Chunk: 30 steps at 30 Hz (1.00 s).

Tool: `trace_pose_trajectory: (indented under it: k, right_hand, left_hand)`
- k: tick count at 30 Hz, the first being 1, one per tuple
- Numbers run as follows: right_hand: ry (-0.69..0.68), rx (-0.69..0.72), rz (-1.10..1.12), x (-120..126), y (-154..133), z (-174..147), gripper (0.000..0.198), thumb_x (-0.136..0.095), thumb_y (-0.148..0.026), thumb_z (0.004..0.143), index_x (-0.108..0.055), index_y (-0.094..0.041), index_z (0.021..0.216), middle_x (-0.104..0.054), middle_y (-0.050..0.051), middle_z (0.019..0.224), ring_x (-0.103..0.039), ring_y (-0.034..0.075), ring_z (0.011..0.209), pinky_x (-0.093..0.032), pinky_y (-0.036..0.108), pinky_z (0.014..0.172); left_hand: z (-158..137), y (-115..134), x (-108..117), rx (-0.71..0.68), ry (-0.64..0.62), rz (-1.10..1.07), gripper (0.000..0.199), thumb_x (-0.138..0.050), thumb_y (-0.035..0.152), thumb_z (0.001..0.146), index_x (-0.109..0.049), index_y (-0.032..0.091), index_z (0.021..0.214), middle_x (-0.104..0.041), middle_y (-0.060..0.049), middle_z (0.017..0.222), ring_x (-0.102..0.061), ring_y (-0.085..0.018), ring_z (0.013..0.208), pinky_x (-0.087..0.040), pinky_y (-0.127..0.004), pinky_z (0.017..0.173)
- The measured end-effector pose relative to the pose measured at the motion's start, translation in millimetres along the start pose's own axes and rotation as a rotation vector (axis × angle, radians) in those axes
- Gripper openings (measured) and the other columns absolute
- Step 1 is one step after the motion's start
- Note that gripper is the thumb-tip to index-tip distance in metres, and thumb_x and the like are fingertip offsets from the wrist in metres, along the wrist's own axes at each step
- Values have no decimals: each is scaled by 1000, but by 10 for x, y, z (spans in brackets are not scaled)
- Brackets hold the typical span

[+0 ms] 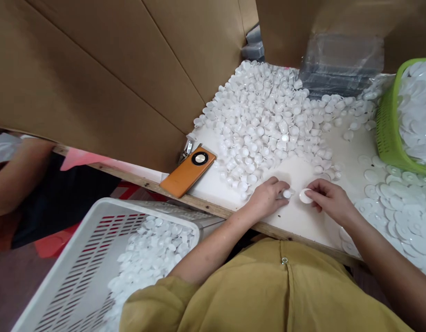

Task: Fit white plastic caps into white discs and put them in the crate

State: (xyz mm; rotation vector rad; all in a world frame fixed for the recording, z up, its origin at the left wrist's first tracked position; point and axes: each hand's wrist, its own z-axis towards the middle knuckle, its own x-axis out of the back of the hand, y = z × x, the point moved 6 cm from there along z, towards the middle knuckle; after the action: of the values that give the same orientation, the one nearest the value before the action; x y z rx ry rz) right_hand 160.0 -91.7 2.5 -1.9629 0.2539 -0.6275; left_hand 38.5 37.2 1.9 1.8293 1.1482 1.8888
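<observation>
Across the white table (296, 216), bordered by cardboard walls (95, 78): heaped small white caps (268, 120), scattered flat discs (403, 207). Near the front edge, left hand (266, 198) palm-down, fingers pinched shut around one small cap (286, 194); right hand (330, 198) curled, fingertips clamping one flat disc (304, 196), just beside that cap.

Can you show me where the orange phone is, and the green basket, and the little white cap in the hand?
orange phone (187, 173), head view, middle of its back.
green basket (389, 133), head view, its left wall.
little white cap (286, 194), head view, its top, at the left hand (266, 198) fingertips.
</observation>
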Motion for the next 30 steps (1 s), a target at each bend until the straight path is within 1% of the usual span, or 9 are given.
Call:
trace_pose_trajectory:
  k: [3,6,11,13,19,23,25,27,30]
  right_hand:
    - [-50,-125,210,-248,32,106,32,-72,-45,68,-56,-19,76,-59,-2,57,-56,13,49,-47,25,45]
    - [-74,-170,212,-391,43,204,31,-75,-41,66,-55,-18,74,-59,-1,54,-59,14,49,-48,24,43]
    - [-95,-149,-79,-365,18,275,24,-70,-38,71,-55,-20,75,-58,-4,55,-59,13,45,-42,20,36]
    - [-123,-141,-150,-365,-2,277,23,-69,-37,73,-54,-20,74,-57,-5,55,-59,12,43,-40,20,36]
    - [-163,-127,-173,-413,-5,298,21,-68,-34,73,-52,-20,73,-57,-5,54,-58,12,42,-39,20,40]
    - [-186,-150,-180,-417,-4,317,24,-68,-37,74,-51,-20,76,-57,-5,54,-56,11,40,-38,20,38]
    - [-205,-182,-167,-420,-9,320,25,-69,-36,73,-50,-21,79,-57,-6,53,-56,12,39,-35,19,36]
    - [-214,-208,-159,-422,-18,324,26,-70,-35,73,-49,-21,79,-56,-6,52,-55,12,38,-33,19,34]
    - [-209,-209,-203,-415,-42,347,25,-69,-34,75,-47,-21,74,-54,-6,48,-52,11,34,-33,19,33]
  left_hand:
    - [32,-45,-47,1,14,1,16,-67,28,78,-67,21,92,-63,-2,89,-61,-15,79,-45,-24,68]
    - [65,-63,-69,2,19,9,19,-66,37,79,-67,21,90,-65,-2,87,-61,-16,78,-43,-24,65]
    - [69,-74,-45,-7,15,10,21,-66,38,79,-67,19,89,-67,-2,84,-61,-16,75,-40,-24,63]
    - [68,-69,-52,-32,-5,15,20,-66,38,78,-67,19,87,-67,-2,80,-60,-16,74,-39,-24,62]
    - [65,-78,-22,-29,-43,35,17,-65,35,78,-67,18,82,-66,-2,76,-60,-17,73,-39,-25,62]
    - [63,-48,65,-43,-186,-71,25,-71,35,72,-67,20,91,-66,0,80,-60,-16,74,-40,-24,62]
    - [91,-57,98,-11,-240,-113,26,-71,37,72,-66,21,92,-66,2,79,-60,-14,71,-39,-23,59]
    - [148,-72,114,27,-250,-84,23,-71,37,72,-64,20,86,-64,3,74,-59,-14,66,-37,-22,56]
    - [245,-53,92,17,-281,26,23,-73,37,69,-60,20,78,-61,3,69,-56,-13,61,-34,-23,53]
